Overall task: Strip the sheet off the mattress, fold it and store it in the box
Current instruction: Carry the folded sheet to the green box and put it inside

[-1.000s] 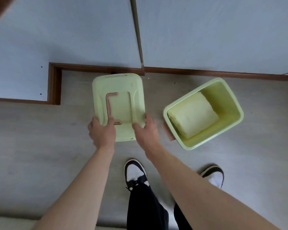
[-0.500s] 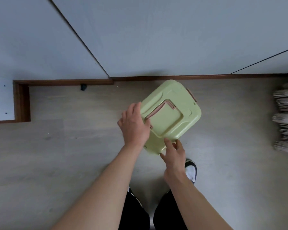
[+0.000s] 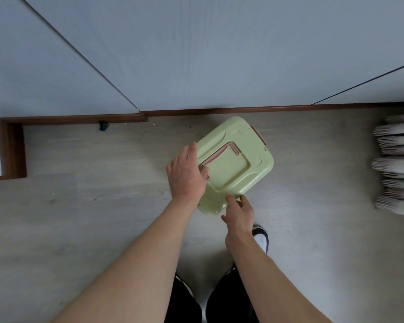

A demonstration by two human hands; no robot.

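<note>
One pale green box [image 3: 237,169] sits on the floor [image 3: 91,217] near the dark wooden skirting [image 3: 219,111], turned at an angle, with its green lid [image 3: 229,173] on top. The lid carries one pinkish handle [image 3: 221,153] folded flat in its recess, and one pinkish clasp [image 3: 259,135] shows at the far edge. The sheet cannot be seen; the lid covers whatever is in the box.

Two hands are at work. The left hand [image 3: 186,173] lies over the near-left part of the lid, fingers fairly straight and pressing down on it, with the fingertips by the end of the handle. The right hand [image 3: 239,212] is at the lid's near corner, its fingers loosely spread and touching the edge there, not curled round anything that I can make out.

Below the arms are two legs in black trousers [image 3: 184,301], and one shoe [image 3: 261,236], black and white, shows beside the right forearm. At the right edge lies one stack of folded pale cloths [image 3: 397,166]; I cannot count them exactly. One small dark object [image 3: 103,126] rests against the skirting to the left. White panels [image 3: 196,54] rise behind.

No brand, label or writing can be read on anything here.
</note>
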